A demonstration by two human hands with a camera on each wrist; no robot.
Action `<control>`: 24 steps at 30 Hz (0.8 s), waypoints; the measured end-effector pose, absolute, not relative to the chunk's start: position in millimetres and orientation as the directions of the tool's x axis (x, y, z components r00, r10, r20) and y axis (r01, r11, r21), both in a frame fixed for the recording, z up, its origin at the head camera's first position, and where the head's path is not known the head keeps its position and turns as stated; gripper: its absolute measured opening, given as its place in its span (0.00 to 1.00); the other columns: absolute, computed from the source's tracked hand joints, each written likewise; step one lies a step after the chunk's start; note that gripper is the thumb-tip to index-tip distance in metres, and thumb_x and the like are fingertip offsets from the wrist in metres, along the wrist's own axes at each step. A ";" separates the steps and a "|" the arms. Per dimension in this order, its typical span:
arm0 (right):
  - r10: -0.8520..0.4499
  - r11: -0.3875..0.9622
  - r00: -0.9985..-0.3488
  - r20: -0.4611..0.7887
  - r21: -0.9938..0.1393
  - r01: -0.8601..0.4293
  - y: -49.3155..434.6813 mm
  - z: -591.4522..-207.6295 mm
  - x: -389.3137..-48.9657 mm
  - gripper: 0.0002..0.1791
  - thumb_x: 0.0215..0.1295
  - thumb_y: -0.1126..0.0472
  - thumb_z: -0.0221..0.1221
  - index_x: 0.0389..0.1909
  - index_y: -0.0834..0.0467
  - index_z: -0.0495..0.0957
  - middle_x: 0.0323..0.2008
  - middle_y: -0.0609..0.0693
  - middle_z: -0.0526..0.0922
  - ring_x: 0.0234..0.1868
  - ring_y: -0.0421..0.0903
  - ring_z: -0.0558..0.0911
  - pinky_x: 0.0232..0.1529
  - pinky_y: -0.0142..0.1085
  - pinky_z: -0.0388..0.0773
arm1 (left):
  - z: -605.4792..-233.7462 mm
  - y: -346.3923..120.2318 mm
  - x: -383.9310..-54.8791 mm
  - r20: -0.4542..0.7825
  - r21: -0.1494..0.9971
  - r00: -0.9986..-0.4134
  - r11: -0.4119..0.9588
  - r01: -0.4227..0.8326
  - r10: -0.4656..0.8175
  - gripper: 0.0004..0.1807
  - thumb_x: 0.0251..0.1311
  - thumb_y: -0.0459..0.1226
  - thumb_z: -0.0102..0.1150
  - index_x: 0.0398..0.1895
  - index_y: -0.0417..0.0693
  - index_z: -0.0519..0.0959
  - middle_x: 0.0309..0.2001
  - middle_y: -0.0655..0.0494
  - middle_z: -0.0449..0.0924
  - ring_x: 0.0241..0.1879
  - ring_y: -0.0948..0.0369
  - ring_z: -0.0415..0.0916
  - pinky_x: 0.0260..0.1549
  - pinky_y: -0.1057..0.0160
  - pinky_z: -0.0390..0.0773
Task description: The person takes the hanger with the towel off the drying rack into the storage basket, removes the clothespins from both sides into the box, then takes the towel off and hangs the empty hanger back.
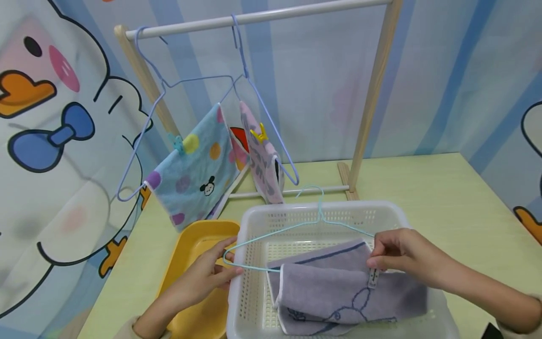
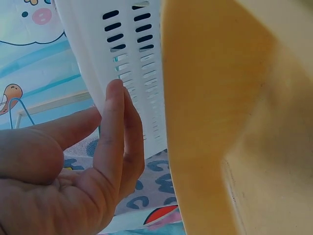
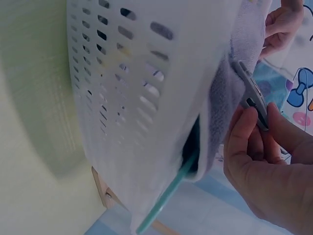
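Observation:
A mint-green hanger lies over a white basket, with a grey-purple towel folded over its lower bar. My left hand is at the hanger's left corner, thumb and fingers pinching around it by the basket's rim; in the left wrist view the fingers partly hide that spot. My right hand pinches a grey clothespin near the towel's upper fold. The right wrist view shows the clothespin against the towel, between thumb and fingers.
A yellow tray stands left of the basket, partly beneath my left arm. Behind, a wooden-legged rack carries two blue-purple hangers with a spotted blue towel and a pink-grey towel, each clipped with a clothespin.

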State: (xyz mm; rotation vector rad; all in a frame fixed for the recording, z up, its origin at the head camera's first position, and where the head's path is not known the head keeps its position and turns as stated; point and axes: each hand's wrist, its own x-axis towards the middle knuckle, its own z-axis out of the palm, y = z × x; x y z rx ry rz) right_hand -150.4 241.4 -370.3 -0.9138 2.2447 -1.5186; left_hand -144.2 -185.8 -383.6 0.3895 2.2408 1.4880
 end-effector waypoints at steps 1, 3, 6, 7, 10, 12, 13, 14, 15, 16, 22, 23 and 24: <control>-0.637 0.248 -0.761 0.124 -0.902 -0.354 241.2 -370.1 -150.4 0.07 0.67 0.71 0.60 0.29 0.62 0.76 0.29 0.46 0.84 0.28 0.34 0.77 0.27 0.32 0.78 | -383.7 -185.8 -144.1 -0.188 0.921 -0.873 0.390 0.003 0.450 0.40 0.70 0.38 0.60 0.77 0.34 0.50 0.54 0.36 0.71 0.44 0.49 0.84 0.35 0.58 0.85; -0.634 0.252 -0.762 0.130 -0.897 -0.362 241.0 -369.3 -150.4 0.09 0.68 0.71 0.60 0.27 0.61 0.75 0.27 0.44 0.83 0.27 0.34 0.75 0.26 0.32 0.77 | -384.0 -185.9 -143.8 -0.186 0.920 -0.874 0.392 0.006 0.449 0.40 0.70 0.39 0.60 0.77 0.34 0.50 0.55 0.36 0.70 0.44 0.49 0.84 0.36 0.59 0.85; -0.632 0.253 -0.764 0.131 -0.897 -0.363 241.0 -367.2 -150.4 0.09 0.68 0.71 0.60 0.27 0.61 0.76 0.27 0.45 0.84 0.28 0.36 0.77 0.27 0.32 0.77 | -384.4 -185.8 -143.5 -0.184 0.921 -0.873 0.390 0.008 0.451 0.40 0.70 0.39 0.60 0.76 0.33 0.50 0.54 0.37 0.70 0.44 0.49 0.84 0.36 0.59 0.85; -0.629 0.255 -0.766 0.134 -0.895 -0.366 240.9 -366.3 -150.4 0.09 0.68 0.71 0.60 0.27 0.60 0.76 0.27 0.46 0.84 0.28 0.36 0.77 0.27 0.33 0.78 | -384.5 -185.8 -143.4 -0.183 0.921 -0.873 0.390 0.009 0.452 0.40 0.70 0.39 0.60 0.76 0.33 0.50 0.53 0.37 0.69 0.43 0.49 0.84 0.36 0.59 0.85; -0.623 0.265 -0.771 0.134 -0.891 -0.369 240.9 -363.4 -149.8 0.08 0.68 0.70 0.61 0.28 0.59 0.76 0.27 0.47 0.84 0.28 0.36 0.77 0.26 0.33 0.77 | -384.8 -185.6 -143.2 -0.183 0.922 -0.873 0.387 0.008 0.453 0.40 0.70 0.39 0.60 0.76 0.32 0.50 0.51 0.38 0.68 0.42 0.49 0.84 0.36 0.59 0.85; -0.625 0.265 -0.769 0.136 -0.889 -0.373 240.7 -361.7 -149.0 0.08 0.68 0.70 0.60 0.28 0.58 0.77 0.27 0.48 0.84 0.27 0.35 0.75 0.25 0.34 0.76 | -384.9 -185.5 -143.3 -0.185 0.922 -0.873 0.388 0.006 0.452 0.40 0.70 0.39 0.60 0.76 0.32 0.50 0.50 0.39 0.68 0.42 0.50 0.84 0.36 0.59 0.85; -0.623 0.269 -0.771 0.134 -0.889 -0.371 240.7 -361.0 -148.6 0.08 0.68 0.69 0.60 0.28 0.58 0.77 0.27 0.48 0.84 0.27 0.35 0.75 0.24 0.34 0.76 | -384.9 -185.5 -143.3 -0.186 0.921 -0.873 0.389 0.005 0.451 0.41 0.70 0.39 0.60 0.76 0.32 0.50 0.49 0.39 0.68 0.42 0.50 0.84 0.36 0.59 0.85; -0.623 0.269 -0.770 0.134 -0.888 -0.373 240.9 -360.4 -148.3 0.08 0.68 0.69 0.60 0.29 0.58 0.77 0.27 0.48 0.84 0.26 0.35 0.75 0.24 0.34 0.75 | -384.8 -185.5 -143.4 -0.187 0.921 -0.873 0.388 0.003 0.451 0.41 0.70 0.39 0.60 0.76 0.32 0.50 0.49 0.39 0.68 0.42 0.50 0.84 0.36 0.59 0.85; -0.623 0.271 -0.770 0.140 -0.885 -0.380 241.1 -359.7 -148.0 0.08 0.68 0.69 0.60 0.29 0.58 0.77 0.26 0.48 0.83 0.26 0.36 0.74 0.23 0.34 0.74 | -384.8 -185.5 -143.4 -0.188 0.922 -0.873 0.388 0.002 0.450 0.41 0.70 0.39 0.60 0.76 0.32 0.50 0.49 0.39 0.68 0.41 0.50 0.84 0.36 0.59 0.85; -0.622 0.273 -0.770 0.143 -0.882 -0.384 241.5 -359.3 -147.8 0.08 0.68 0.70 0.60 0.29 0.58 0.78 0.26 0.47 0.83 0.26 0.36 0.74 0.23 0.35 0.74 | -384.7 -185.5 -143.4 -0.189 0.922 -0.873 0.388 0.001 0.450 0.41 0.70 0.39 0.60 0.76 0.32 0.50 0.49 0.39 0.68 0.42 0.50 0.84 0.36 0.59 0.85; -0.601 0.299 -0.786 0.144 -0.872 -0.388 245.1 -355.6 -147.5 0.08 0.69 0.70 0.60 0.31 0.56 0.79 0.28 0.46 0.84 0.28 0.39 0.76 0.26 0.35 0.75 | -383.8 -185.4 -143.5 -0.189 0.922 -0.872 0.388 0.001 0.452 0.41 0.70 0.39 0.59 0.77 0.33 0.50 0.50 0.39 0.68 0.42 0.50 0.84 0.36 0.59 0.85; -0.598 0.299 -0.789 0.139 -0.875 -0.381 245.5 -354.9 -147.7 0.08 0.69 0.70 0.60 0.31 0.56 0.79 0.29 0.47 0.83 0.28 0.40 0.76 0.25 0.36 0.75 | -383.8 -185.4 -143.7 -0.189 0.922 -0.871 0.387 0.002 0.453 0.41 0.70 0.39 0.59 0.77 0.33 0.50 0.50 0.39 0.68 0.42 0.50 0.84 0.36 0.59 0.85; -0.595 0.300 -0.793 0.134 -0.878 -0.373 245.9 -354.1 -147.8 0.08 0.69 0.70 0.59 0.31 0.56 0.79 0.29 0.47 0.83 0.28 0.41 0.75 0.25 0.36 0.75 | -383.8 -185.5 -143.8 -0.188 0.922 -0.870 0.387 0.003 0.456 0.40 0.71 0.39 0.59 0.77 0.33 0.50 0.50 0.39 0.68 0.42 0.50 0.84 0.36 0.59 0.85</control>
